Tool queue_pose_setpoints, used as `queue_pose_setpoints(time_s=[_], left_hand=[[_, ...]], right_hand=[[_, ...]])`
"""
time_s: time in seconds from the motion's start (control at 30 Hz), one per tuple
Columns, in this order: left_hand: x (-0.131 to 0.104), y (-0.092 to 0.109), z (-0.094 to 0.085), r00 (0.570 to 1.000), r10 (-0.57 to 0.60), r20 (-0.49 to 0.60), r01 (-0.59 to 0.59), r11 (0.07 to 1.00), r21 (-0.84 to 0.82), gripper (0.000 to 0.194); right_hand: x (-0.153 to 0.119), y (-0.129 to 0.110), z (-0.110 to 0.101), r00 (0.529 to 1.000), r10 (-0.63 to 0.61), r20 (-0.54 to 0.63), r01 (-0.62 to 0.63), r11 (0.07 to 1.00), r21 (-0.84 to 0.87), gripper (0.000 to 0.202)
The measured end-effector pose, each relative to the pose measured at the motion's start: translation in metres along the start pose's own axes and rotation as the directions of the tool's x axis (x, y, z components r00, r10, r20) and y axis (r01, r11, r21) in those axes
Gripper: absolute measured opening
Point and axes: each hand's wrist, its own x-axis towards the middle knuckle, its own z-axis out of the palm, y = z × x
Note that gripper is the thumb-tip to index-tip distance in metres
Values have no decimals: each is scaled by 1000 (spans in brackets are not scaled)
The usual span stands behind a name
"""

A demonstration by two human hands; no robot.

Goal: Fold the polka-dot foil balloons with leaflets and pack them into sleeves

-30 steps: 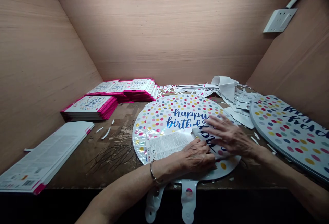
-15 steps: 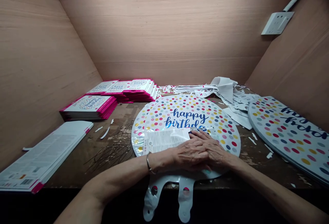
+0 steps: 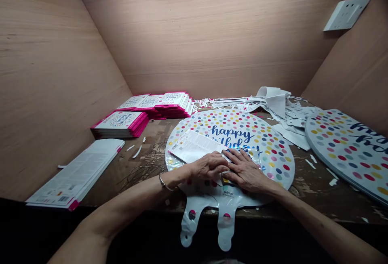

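Observation:
Two round "happy birthday" foil balloons (image 3: 273, 155) with coloured dots lie flat and overlapping, their tails hanging past the table's front edge. On them rests a long white printed card (image 3: 194, 145), tilted. My left hand (image 3: 209, 166) is closed over the card's near right end, the fingers curled; the exact grip is partly hidden. Beside it, my right hand (image 3: 247, 171) lies flat with fingers stretched, pressing on the balloon and a clear plastic bag (image 3: 257, 156). The left fingertips are close to or touching the right hand.
Left stands a stack of printed cards (image 3: 81, 171). Behind it are piles of pink-edged birthday packs (image 3: 121, 120). White paper scraps (image 3: 279, 102) lie at the back. More dotted balloons (image 3: 342, 147) are stacked right. Wooden walls (image 3: 212, 34) enclose the table; a socket (image 3: 347, 13) sits upper right.
The card has turned, its left end now raised toward the back. My hands were overlapped; the left has drawn leftward off the right, which now lies spread. The view has shifted slightly.

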Motion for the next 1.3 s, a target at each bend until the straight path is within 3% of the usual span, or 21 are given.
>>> queue_pose_setpoints(time_s=[0.1,0.27,0.47,0.57,0.67,0.73,0.77,0.8,0.87,0.93,1.0,1.13,1.3], left_hand=[[4,-3,8,998,34,-52,-31,998,50,56],[10,3,27,954,27,-298,3,995,100,60],[24,22,40,926,-9,-376,52,993,105,57],[30,26,37,916,-3,-401,45,995,94,59],[20,21,15,935,17,-355,26,993,118,58],[-3,11,-9,912,-99,-399,193,960,204,51],[-19,4,-21,864,-213,-457,355,900,252,46],[-37,-4,-31,774,-349,-528,544,793,273,45],[-74,-17,-42,630,-609,-482,773,548,319,47],[-103,-27,-41,567,-759,-320,811,445,380,53],[-117,-31,-33,568,-797,-205,787,453,419,58],[-115,-30,-23,592,-793,-145,752,479,453,64],[-113,-26,-30,592,-803,-73,735,500,457,69]], right_hand=[[0,-3,2,1000,14,-25,-14,1000,-8,46],[3,-5,10,995,79,-63,-81,996,-35,44],[5,-13,22,984,116,-135,-120,993,-20,45],[7,-21,21,985,112,-130,-105,992,65,45],[11,-26,15,979,155,-130,-130,974,187,40],[13,-28,11,982,154,-112,-122,961,250,37],[14,-29,8,985,146,-96,-115,955,272,36],[14,-29,6,988,135,-76,-108,952,287,36],[13,-29,2,994,101,-34,-87,954,286,39],[11,-28,-2,1000,20,-5,-18,971,238,41],[9,-25,-7,995,-95,21,90,981,169,41],[15,-20,-13,957,-287,52,278,951,136,36],[40,-33,-10,941,-339,2,331,922,199,40]])
